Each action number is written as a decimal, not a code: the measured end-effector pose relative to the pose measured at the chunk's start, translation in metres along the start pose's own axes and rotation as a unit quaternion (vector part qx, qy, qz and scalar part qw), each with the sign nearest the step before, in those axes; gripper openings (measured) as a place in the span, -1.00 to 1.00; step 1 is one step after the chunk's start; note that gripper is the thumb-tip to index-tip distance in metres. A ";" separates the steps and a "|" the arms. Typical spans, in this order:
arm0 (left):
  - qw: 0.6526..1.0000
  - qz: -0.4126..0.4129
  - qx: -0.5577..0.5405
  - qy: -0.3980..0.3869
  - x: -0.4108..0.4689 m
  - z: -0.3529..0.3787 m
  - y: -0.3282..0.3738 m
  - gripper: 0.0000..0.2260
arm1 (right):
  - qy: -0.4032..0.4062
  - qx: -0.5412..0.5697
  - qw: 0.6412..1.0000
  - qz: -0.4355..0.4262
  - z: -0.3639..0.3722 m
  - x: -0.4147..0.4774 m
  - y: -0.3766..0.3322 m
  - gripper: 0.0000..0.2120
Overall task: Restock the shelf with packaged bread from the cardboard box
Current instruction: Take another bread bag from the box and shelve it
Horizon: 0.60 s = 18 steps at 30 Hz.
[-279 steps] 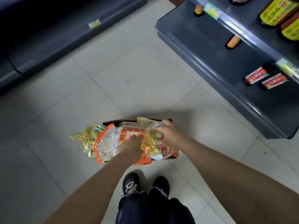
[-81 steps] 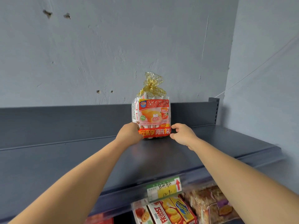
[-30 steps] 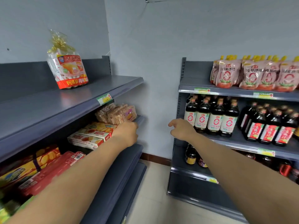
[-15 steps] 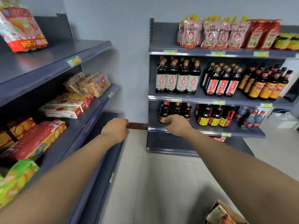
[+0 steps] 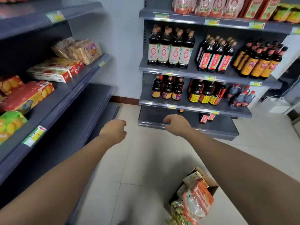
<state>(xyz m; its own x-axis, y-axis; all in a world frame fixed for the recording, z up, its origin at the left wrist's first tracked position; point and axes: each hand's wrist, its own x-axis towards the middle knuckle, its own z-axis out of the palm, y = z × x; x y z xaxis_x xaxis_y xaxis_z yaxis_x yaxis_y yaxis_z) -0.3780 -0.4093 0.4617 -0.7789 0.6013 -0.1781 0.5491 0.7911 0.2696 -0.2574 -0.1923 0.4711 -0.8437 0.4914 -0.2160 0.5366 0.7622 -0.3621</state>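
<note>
The cardboard box stands on the tiled floor at the lower right, under my right forearm. Packaged bread in clear and orange wrap sticks out of it, with a gold-tied pack spilling over its near edge. My left hand hangs in mid-air above the floor, fingers curled in, holding nothing. My right hand is level with it, fingers loosely apart and empty. Both hands are well above and beyond the box. The grey top shelf runs along the upper left.
The left rack holds biscuit boxes and wrapped bread on its middle shelf; its lower shelves are bare. A rack of dark sauce bottles faces me across the aisle. Pale floor tiles lie between the racks.
My view has swung down and to the right, off the top shelf where the bread pack stands. Both empty hands have dropped lower. The box is now in fuller view.
</note>
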 end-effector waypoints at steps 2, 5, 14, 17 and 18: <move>1.000 -0.015 -0.009 -0.013 -0.018 0.020 0.012 -0.64 | -0.007 -0.008 1.000 -0.001 0.010 -0.013 0.018 -0.58; 0.999 -0.023 -0.011 -0.039 -0.042 0.047 0.026 -0.62 | -0.022 -0.001 1.000 0.010 0.025 -0.033 0.043 -0.56; 0.997 -0.027 -0.037 -0.059 -0.086 0.102 0.051 -0.61 | -0.033 -0.007 0.998 0.044 0.053 -0.087 0.099 -0.61; 0.995 -0.030 -0.056 -0.073 -0.101 0.123 0.060 -0.62 | -0.042 -0.019 0.998 0.053 0.064 -0.108 0.116 -0.61; 0.995 -0.031 -0.061 -0.078 -0.106 0.129 0.064 -0.63 | -0.044 -0.021 0.997 0.056 0.067 -0.114 0.122 -0.61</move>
<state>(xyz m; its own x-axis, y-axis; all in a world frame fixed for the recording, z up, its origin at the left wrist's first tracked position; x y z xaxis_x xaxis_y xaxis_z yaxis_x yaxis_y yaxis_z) -0.2209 -0.4083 0.3753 -0.7489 0.5691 -0.3395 0.4534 0.8137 0.3638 -0.0967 -0.1833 0.3907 -0.7752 0.5367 -0.3332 0.6262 0.7224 -0.2934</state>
